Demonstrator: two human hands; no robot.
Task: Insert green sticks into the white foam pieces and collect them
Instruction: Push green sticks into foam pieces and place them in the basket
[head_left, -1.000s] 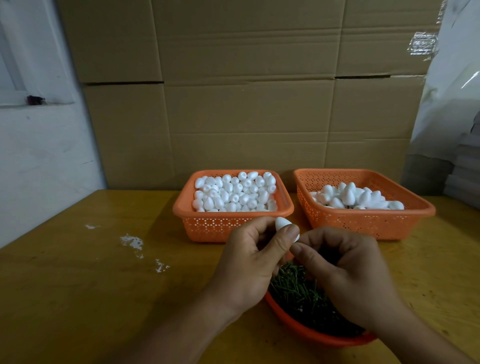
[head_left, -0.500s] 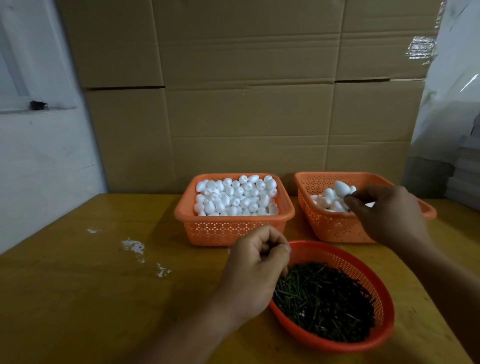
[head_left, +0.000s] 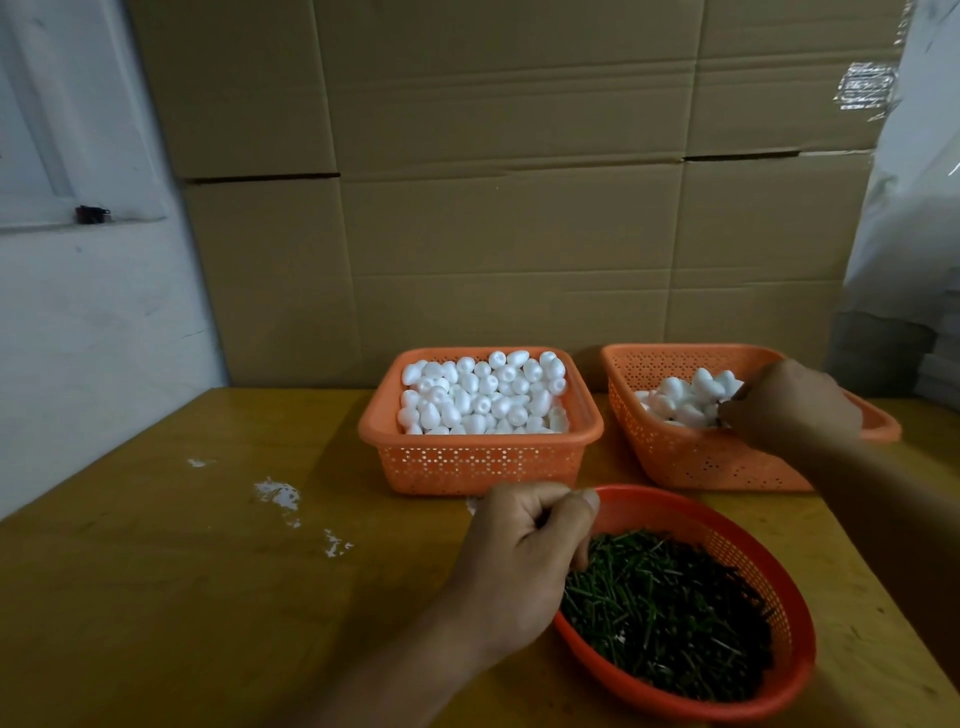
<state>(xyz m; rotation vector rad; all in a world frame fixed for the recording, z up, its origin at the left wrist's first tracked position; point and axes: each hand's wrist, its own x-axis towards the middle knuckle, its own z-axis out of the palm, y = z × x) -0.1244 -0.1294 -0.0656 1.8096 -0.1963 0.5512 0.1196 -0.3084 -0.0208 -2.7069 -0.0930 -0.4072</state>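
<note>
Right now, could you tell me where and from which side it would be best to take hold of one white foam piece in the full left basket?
Probably pinch a foam piece on top of the heap across its narrow, rounded sides, coming straight down. The left basket is open-topped and heaped to its rim, so the top pieces stand clear.

Table (head_left: 156, 597): yellow-brown wood, with white flecks (head_left: 275, 493) scattered on its left part.
Cardboard boxes (head_left: 519, 208): stacked high behind the table, filling the back.
Tape (head_left: 865, 85): shiny patch at a box's upper right.
Wall (head_left: 93, 322): pale, on the left.
Plastic sheet (head_left: 919, 182): whitish, hanging at the right edge.
</note>
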